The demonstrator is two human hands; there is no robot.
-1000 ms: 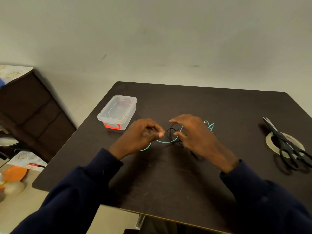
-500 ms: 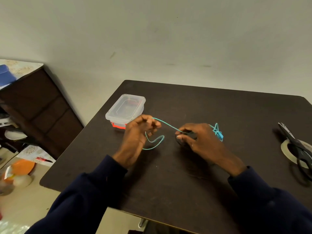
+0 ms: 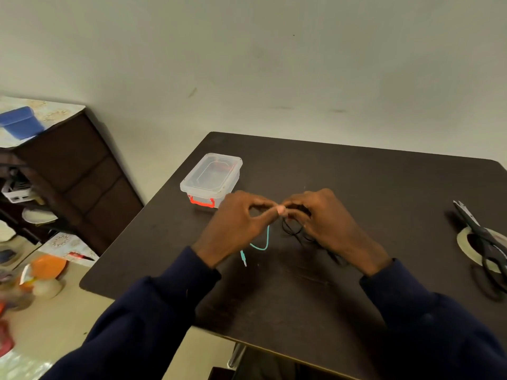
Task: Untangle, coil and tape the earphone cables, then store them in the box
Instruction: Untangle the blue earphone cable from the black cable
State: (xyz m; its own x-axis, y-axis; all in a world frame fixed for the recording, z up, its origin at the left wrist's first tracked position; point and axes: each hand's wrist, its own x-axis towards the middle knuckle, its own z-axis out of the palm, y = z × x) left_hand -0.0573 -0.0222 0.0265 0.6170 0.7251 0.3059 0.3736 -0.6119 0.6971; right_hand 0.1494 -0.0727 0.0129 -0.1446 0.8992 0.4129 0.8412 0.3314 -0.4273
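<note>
- Both hands are up over the dark tabletop point(image 3: 356, 174), just in front of the clear box point(image 3: 212, 176) and a bit to its right, fingertips meeting in the middle.
- The left hand point(image 3: 236, 226) is the one nearer the box. Its thumb and forefinger are pinched together on the teal cable point(image 3: 266, 237), fingers point(image 3: 267, 218) clamped right at the top of it.
- From that pinch the teal cable drops, makes a little U-bend, and ends in its plug point(image 3: 243, 259) further out in front of the box. Can't tell if the plug is actually touching the tabletop.
- The right hand point(image 3: 329, 226) sits on the far side of the left hand from the box, fingers curled in around the black cable point(image 3: 292, 229), which is a loose tangle hanging under them. Part of it is hidden behind the hand.
- The box itself has its lid on and a red latch on the end facing the hands, and it's close to them but not touching.
- Way off to the right of the box, well apart from the hands, black scissors point(image 3: 477, 231) lie on top of a tape roll point(image 3: 462, 244).
- Left of the box, off the tabletop, there's a dark cabinet point(image 3: 76, 171) with a blue tub point(image 3: 20, 122) on top.
</note>
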